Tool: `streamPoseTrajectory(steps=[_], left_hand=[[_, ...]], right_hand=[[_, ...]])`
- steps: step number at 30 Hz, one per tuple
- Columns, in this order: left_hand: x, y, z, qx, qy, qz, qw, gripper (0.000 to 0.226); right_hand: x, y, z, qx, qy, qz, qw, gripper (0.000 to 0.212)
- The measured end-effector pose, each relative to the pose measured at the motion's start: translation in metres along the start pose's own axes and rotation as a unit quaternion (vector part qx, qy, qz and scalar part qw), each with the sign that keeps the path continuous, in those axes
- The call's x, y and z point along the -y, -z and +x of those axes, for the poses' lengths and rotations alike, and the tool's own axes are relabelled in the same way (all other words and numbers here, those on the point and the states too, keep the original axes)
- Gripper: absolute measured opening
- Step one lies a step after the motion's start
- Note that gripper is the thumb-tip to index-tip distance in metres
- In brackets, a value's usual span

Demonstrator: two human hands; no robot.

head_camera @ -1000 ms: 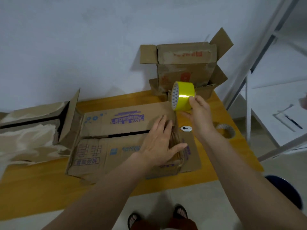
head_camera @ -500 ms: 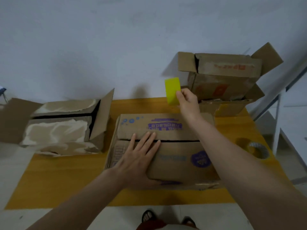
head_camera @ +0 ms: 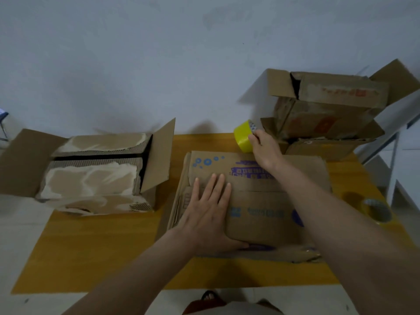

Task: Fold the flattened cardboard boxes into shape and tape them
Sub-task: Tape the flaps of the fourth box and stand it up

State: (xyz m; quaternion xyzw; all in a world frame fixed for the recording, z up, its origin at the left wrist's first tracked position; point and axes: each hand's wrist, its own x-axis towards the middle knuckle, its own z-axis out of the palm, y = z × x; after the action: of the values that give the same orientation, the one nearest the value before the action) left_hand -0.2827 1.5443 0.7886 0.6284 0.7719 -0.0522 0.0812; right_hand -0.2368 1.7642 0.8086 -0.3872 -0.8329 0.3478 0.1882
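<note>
A yellow-brown tabletop (head_camera: pixel 95 258) is seen from above, set against a pale wall (head_camera: pixel 136 53).

At far left, a torn cardboard box (head_camera: pixel 95 176) is seen lying at the tabletop's left edge, partly overhanging it. Its flaps are spread open and its outer paper is peeled off in pale patches.

In the centre, approx. in front of the person, a folded-up box with blue and purple print (head_camera: pixel 261 196) is seen lying on the tabletop. Its two top flaps are closed, w/ the seam running left to right across the middle. The left hand (head_camera: pixel 209 214) is laid flat on the box's left part; its fingers (head_camera: pixel 218 185) are straight and slightly spread, pressed across the seam, and nothing is gripped by them.

Just beyond the box's far edge, a roll of yellow tape (head_camera: pixel 244 137) is held by the right hand (head_camera: pixel 264 148). The roll is pinched by curled fingers at its right side, w/ its printed core turned up and to the right. Whether the roll touches the box can't be told.

At back right, two more open boxes (head_camera: pixel 329 114) are seen stacked against the wall, flaps sticking out; red print is seen on the upper one but is too blurred to read.

At far right, near the tabletop's right edge, a second tape roll (head_camera: pixel 376 210) is seen lying flat, well apart from both hands. A white frame (head_camera: pixel 393 155) is seen beyond it.

At bottom centre, a sandalled foot (head_camera: pixel 210 296) is seen on the floor.
</note>
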Motion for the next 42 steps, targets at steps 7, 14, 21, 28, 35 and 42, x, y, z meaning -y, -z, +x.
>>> streamPoseTrajectory(steps=[7,14,21,28,35,42], left_hand=[[0.003,0.0,0.005,-0.001,-0.021,-0.009,1.0,0.13],[-0.002,0.0,0.007,0.006,0.003,-0.018,1.0,0.132],[-0.002,0.006,0.011,-0.08,0.071,-0.097,0.989,0.114],[0.006,0.021,0.02,-0.23,0.188,-0.424,0.856,0.073],[0.018,0.041,0.035,-0.236,0.173,-0.549,0.783,0.036],[0.009,0.049,0.025,-0.29,0.148,-0.529,0.784,0.042]], right_hand=[[-0.002,-0.003,-0.007,-0.02,0.008,0.049,0.999,0.021],[0.016,0.001,-0.033,-0.122,-0.089,0.382,0.912,0.024],[0.005,0.003,-0.046,-0.083,-0.19,0.537,0.818,0.026],[0.019,0.004,-0.051,-0.047,-0.181,0.495,0.848,0.039],[0.03,-0.007,-0.062,-0.041,-0.101,0.473,0.874,0.036],[0.029,-0.02,-0.07,-0.075,-0.041,0.451,0.888,0.045]])
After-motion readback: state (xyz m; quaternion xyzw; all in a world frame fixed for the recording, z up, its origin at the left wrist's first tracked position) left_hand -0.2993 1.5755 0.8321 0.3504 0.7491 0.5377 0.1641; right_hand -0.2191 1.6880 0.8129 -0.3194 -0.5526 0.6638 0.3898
